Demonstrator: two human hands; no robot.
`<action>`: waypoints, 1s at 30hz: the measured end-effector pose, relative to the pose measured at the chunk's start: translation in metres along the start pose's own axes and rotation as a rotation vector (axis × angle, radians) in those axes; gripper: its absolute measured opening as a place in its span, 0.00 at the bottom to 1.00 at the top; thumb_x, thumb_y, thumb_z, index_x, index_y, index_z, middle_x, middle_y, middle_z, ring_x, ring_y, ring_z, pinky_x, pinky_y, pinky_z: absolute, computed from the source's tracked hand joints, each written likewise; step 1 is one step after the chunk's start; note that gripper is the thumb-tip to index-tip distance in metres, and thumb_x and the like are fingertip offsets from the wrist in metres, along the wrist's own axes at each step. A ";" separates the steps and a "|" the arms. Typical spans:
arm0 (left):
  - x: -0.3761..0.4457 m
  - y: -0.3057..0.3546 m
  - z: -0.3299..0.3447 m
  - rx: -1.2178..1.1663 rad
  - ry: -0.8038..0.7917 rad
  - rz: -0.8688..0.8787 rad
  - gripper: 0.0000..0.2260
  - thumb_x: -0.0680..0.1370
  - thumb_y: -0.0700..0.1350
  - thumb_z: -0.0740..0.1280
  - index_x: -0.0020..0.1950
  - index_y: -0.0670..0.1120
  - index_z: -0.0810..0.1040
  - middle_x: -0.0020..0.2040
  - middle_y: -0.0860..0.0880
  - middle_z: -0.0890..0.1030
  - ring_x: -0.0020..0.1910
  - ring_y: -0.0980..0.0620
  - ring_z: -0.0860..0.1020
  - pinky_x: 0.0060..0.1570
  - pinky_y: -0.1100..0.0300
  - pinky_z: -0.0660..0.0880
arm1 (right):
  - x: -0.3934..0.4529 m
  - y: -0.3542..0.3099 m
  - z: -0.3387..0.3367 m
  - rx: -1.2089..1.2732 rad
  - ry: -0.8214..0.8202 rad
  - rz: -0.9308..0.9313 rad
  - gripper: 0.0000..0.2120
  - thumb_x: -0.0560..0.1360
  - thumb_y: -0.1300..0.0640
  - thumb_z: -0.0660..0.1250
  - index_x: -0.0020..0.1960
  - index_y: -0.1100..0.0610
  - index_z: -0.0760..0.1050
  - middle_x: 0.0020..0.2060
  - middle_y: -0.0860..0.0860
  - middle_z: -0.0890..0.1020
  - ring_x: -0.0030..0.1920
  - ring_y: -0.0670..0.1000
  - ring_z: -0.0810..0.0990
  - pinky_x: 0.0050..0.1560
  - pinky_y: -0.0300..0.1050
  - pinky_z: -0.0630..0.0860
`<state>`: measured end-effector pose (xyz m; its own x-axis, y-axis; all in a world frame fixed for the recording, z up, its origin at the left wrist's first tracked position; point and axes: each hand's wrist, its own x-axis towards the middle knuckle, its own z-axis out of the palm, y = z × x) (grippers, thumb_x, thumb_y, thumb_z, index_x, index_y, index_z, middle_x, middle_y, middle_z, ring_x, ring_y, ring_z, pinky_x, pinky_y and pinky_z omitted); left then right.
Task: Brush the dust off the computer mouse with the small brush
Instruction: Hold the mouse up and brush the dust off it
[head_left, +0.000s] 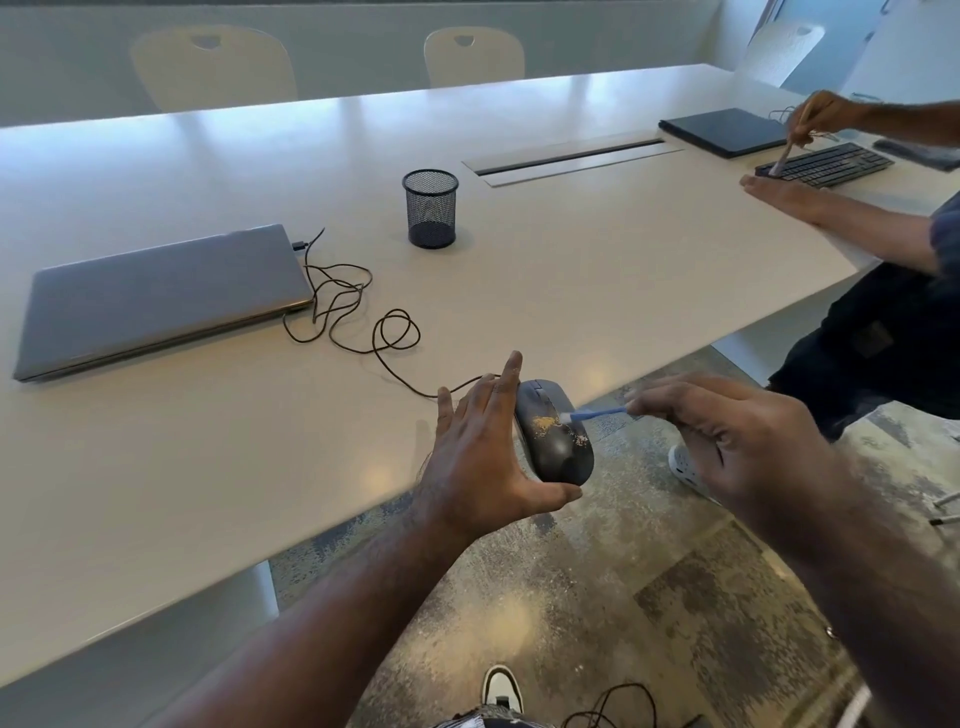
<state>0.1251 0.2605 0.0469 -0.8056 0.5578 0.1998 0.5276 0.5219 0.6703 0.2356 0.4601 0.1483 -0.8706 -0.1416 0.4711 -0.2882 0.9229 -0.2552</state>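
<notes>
We see the right hand with its fingertips pinched around the blue handle of a small brush, whose pale bristle tip touches the top of a dark wired computer mouse. The left hand grasps that mouse from its left side, fingers stretched along the far edge and thumb tucked under the near end, holding it just past the edge of the white table, above the mottled floor. Yellowish and pale specks of dust lie on the mouse's back, beside the bristles. From the mouse a thin dark cable runs back in loose loops across the table to a closed grey laptop at the left. Beyond, near the middle of the table, stands a black mesh pen cup, and behind it a long cable slot is set in the tabletop. At the far right a second person's hand holds a brush to a black keyboard, next to a closed dark laptop. Pale chairs stand along the far side. We can make out no readable writing or brand marks on anything.
</notes>
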 end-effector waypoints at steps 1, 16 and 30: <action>0.000 0.000 0.000 -0.002 0.001 -0.004 0.62 0.59 0.72 0.72 0.80 0.57 0.37 0.77 0.50 0.62 0.78 0.52 0.56 0.77 0.42 0.37 | -0.001 0.000 0.000 -0.002 -0.034 -0.004 0.14 0.71 0.69 0.67 0.54 0.58 0.83 0.49 0.49 0.85 0.44 0.53 0.85 0.41 0.51 0.83; -0.001 -0.003 -0.002 -0.001 0.025 -0.021 0.62 0.59 0.72 0.74 0.80 0.56 0.39 0.77 0.50 0.63 0.78 0.52 0.57 0.77 0.41 0.38 | -0.007 0.005 -0.004 0.020 -0.079 -0.024 0.12 0.73 0.63 0.67 0.53 0.54 0.83 0.48 0.48 0.85 0.42 0.51 0.84 0.38 0.49 0.82; -0.003 -0.002 -0.003 0.007 0.040 -0.038 0.62 0.59 0.72 0.74 0.80 0.56 0.40 0.77 0.50 0.63 0.78 0.52 0.56 0.77 0.41 0.37 | -0.011 0.012 -0.008 0.078 -0.087 0.091 0.16 0.71 0.71 0.71 0.53 0.54 0.83 0.45 0.42 0.82 0.44 0.35 0.82 0.46 0.33 0.79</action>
<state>0.1252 0.2557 0.0472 -0.8351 0.5113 0.2029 0.4981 0.5464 0.6733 0.2449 0.4759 0.1470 -0.9247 -0.0920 0.3693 -0.2336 0.9033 -0.3598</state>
